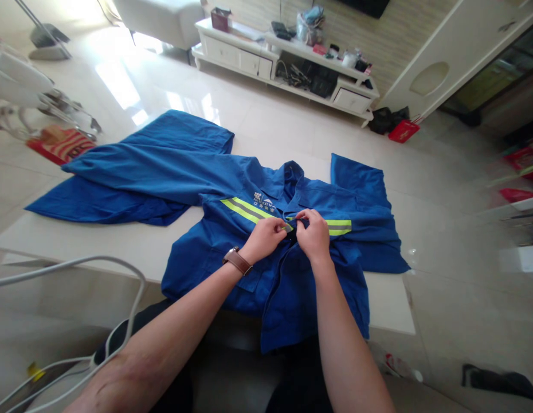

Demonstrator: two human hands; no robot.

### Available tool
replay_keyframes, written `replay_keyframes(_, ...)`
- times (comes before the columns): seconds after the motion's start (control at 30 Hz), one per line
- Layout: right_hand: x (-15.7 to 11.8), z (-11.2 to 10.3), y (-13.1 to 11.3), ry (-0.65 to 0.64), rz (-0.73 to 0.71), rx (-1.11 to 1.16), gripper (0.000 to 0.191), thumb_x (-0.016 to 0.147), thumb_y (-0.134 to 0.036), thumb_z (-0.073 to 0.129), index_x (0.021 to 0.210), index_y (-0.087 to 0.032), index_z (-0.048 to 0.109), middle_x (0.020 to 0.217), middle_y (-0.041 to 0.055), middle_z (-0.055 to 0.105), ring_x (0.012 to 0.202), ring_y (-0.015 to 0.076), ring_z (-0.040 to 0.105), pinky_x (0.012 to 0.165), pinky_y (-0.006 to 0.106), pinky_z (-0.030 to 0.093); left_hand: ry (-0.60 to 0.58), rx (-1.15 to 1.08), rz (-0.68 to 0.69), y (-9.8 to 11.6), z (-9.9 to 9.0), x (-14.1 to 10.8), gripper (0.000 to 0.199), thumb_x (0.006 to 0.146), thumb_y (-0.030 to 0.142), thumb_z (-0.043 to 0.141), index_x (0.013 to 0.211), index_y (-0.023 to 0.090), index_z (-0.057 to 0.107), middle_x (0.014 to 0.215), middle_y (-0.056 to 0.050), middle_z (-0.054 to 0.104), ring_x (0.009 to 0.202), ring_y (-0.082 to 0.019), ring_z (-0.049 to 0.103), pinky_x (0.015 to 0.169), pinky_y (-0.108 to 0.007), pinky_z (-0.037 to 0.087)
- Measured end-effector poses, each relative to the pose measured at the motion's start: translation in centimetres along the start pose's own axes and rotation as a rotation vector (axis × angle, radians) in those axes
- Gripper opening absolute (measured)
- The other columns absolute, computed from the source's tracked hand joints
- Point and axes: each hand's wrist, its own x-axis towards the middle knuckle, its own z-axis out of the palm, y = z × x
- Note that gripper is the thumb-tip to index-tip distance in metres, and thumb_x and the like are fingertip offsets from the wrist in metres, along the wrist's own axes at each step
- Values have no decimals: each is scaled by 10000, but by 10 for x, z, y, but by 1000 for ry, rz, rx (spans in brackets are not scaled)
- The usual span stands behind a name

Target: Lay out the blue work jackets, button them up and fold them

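Note:
A blue work jacket (223, 252) with yellow-and-grey reflective stripes and white lettering on the chest lies spread over a low white table, collar away from me. My left hand (269, 234), with a brown-strapped watch (238, 261) on the wrist, pinches the jacket's front edge at the stripe. Close beside it, my right hand (312, 232) is closed on the opposite front edge at the same height. The two edges meet between my fingertips; any fastener there is too small to make out. Below my hands the front hangs open over the near table edge.
The white table (389, 301) shows at its right end. More blue cloth (180, 129) lies at the far left. A white cable (98, 261) loops at the near left. Beyond the floor stands a white TV cabinet (236, 57); a red bag (404, 131) sits to its right.

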Motion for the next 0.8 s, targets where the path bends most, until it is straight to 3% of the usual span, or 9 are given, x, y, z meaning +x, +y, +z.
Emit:
replay_keyframes(0.17, 0, -4, 6, -129, -115, -19, 76, 759, -200, 619, 809, -229, 569, 921, 41, 603, 930, 228, 565, 860, 330, 447, 17, 32, -15, -4, 3, -1, 189, 784, 81, 582, 837, 153, 748, 633, 14, 597, 611, -128, 514, 614, -244, 383)
replay_keyframes(0.3, -2, -4, 11, -174, -123, -9, 51, 851, -263, 626, 876, -219, 618, 973, 53, 631, 940, 222, 582, 850, 326, 446, 17, 46, 13, -8, 5, -1, 156, 810, 102, 582, 795, 155, 728, 645, 7, 601, 622, -128, 519, 622, -244, 393)
replay_keyframes(0.5, -2, -4, 10, -230, -120, 46, 143, 921, -196, 550, 920, -222, 690, 1015, 60, 710, 975, 222, 632, 870, 317, 447, 60, 44, -27, -8, 5, 0, 200, 811, 100, 597, 912, 144, 763, 691, -8, 646, 655, -137, 562, 636, -245, 415)
replay_keyframes(0.8, -3, -2, 1, -160, -47, -26, 150, 918, -199, 530, 885, -219, 675, 979, 77, 720, 934, 241, 632, 807, 318, 434, 94, 112, -11, -6, 6, 2, 318, 848, 92, 560, 1089, 141, 761, 839, -44, 709, 803, -173, 628, 805, -284, 497)
